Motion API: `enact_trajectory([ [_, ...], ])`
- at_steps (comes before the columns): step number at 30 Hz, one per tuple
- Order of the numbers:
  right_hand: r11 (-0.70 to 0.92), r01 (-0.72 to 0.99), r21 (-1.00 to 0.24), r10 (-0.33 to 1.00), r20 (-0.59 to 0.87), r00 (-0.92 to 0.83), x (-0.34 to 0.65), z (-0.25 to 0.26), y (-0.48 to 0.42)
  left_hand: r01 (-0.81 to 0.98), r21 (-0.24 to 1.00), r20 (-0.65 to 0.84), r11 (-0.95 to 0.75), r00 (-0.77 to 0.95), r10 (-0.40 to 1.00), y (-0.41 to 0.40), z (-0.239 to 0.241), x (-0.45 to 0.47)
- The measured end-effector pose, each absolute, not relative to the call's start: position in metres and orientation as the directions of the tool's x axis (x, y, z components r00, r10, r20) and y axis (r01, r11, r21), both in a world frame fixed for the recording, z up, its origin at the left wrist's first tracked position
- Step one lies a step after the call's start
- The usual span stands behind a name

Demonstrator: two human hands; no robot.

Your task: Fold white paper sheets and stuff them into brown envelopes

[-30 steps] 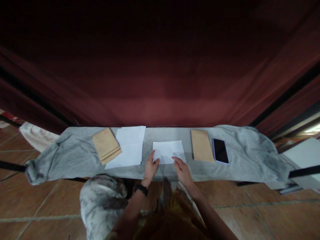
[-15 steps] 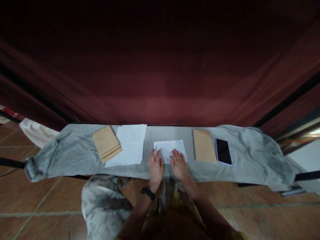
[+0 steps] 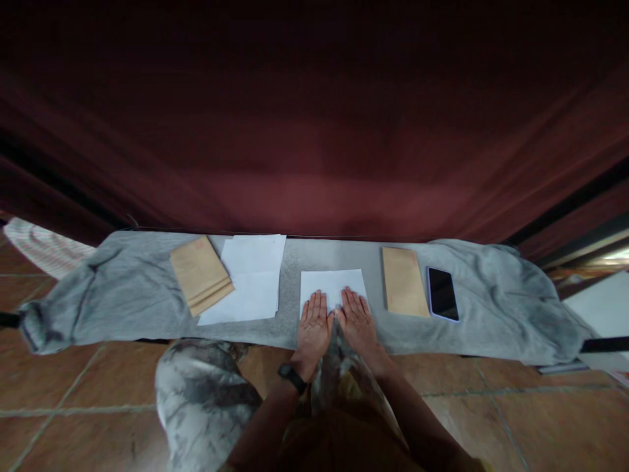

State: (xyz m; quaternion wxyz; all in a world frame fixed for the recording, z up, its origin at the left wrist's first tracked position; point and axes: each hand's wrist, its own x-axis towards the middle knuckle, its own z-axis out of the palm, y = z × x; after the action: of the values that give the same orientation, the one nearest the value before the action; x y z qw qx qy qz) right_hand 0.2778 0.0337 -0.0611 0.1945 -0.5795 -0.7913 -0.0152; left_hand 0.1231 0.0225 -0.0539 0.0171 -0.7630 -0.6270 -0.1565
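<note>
Head view: we log left hand point(image 3: 314, 326) and right hand point(image 3: 358, 321) flat, fingers extended, on white rectangular paper sheet point(image 3: 333, 282) lying toward 12 o'clock, long axis 9-to-3.

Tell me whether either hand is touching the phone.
No, the left hand and right hand both lie flat on the white sheet, while the phone lies apart on the grey cloth.
</note>
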Motion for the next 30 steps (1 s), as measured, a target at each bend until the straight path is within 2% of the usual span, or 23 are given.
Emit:
enact_trajectory([
  [5, 0.251, 0.953, -0.17, 0.931, 0.313, -0.189, 0.288, -0.059, 0.031, 0.967, 0.218, 0.292, -0.131, 0.064, 0.954, 0.019, -0.051, 0.114],
  [11, 0.181, 0.955, -0.234, 0.944, 0.314, -0.102, 0.294, -0.061, 0.028, 0.948, 0.314, 0.298, -0.052, -0.047, 0.953, 0.016, -0.046, 0.104],
  [17, 0.119, 0.956, -0.27, 0.951, 0.308, -0.031, 0.296, -0.063, 0.023, 0.947, 0.321, 0.343, -0.013, -0.103, 0.934, 0.018, -0.045, 0.097],
  [20, 0.13, 0.947, -0.293, 0.961, 0.274, -0.047, 0.288, -0.057, 0.032, 0.949, 0.31, 0.329, -0.052, -0.056, 0.943, 0.029, -0.041, 0.106],
  [25, 0.267, 0.896, -0.356, 0.959, 0.194, -0.209, 0.262, -0.043, 0.071, 0.928, 0.302, 0.227, -0.219, 0.153, 0.962, 0.067, -0.042, 0.13],
  [30, 0.331, 0.875, -0.353, 0.942, 0.182, -0.283, 0.253, -0.047, 0.102, 0.916, 0.288, 0.155, -0.278, 0.242, 0.958, 0.095, -0.051, 0.134],
])
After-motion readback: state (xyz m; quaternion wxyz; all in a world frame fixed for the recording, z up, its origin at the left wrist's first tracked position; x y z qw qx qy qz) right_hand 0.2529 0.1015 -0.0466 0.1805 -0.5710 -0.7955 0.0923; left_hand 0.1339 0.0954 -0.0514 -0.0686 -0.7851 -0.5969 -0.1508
